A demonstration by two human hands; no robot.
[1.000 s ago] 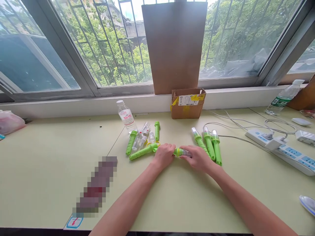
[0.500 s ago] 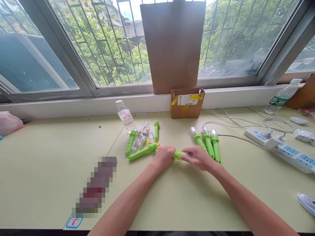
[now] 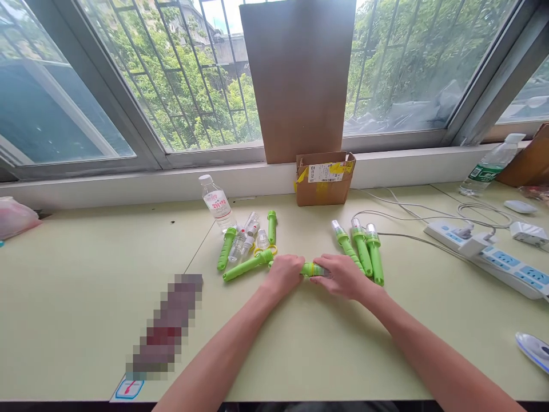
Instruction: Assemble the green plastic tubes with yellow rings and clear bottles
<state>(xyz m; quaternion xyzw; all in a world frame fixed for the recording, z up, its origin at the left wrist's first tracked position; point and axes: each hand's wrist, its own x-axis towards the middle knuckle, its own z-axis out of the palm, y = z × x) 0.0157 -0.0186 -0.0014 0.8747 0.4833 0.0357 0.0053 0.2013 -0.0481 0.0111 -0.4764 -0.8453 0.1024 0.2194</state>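
Near the middle of the table, my left hand [image 3: 285, 272] is closed around the handle of a green plastic stick [image 3: 307, 269]. My right hand [image 3: 343, 276] grips the clear ribbed cap [image 3: 325, 272] at its other end, with a yellow ring showing between the two. Just right of my right hand lie three similar green sticks with clear caps [image 3: 361, 247]. To the left are several loose parts: capless green handles [image 3: 247, 266], clear caps [image 3: 237, 247] and yellow rings [image 3: 257, 251]. My fingers hide part of the held stick.
A water bottle [image 3: 218, 203] stands behind the loose parts. Farther back is an open cardboard box [image 3: 321, 191] before a tall brown board [image 3: 300, 86]. A power strip [image 3: 506, 260] with cables lies at right, near a second bottle [image 3: 489, 169]. A pixelated dark patch [image 3: 169, 323] is at left.
My right hand has shifted slightly left along the stick, closer to my left hand, and less of the clear cap shows. My left hand stays in place.
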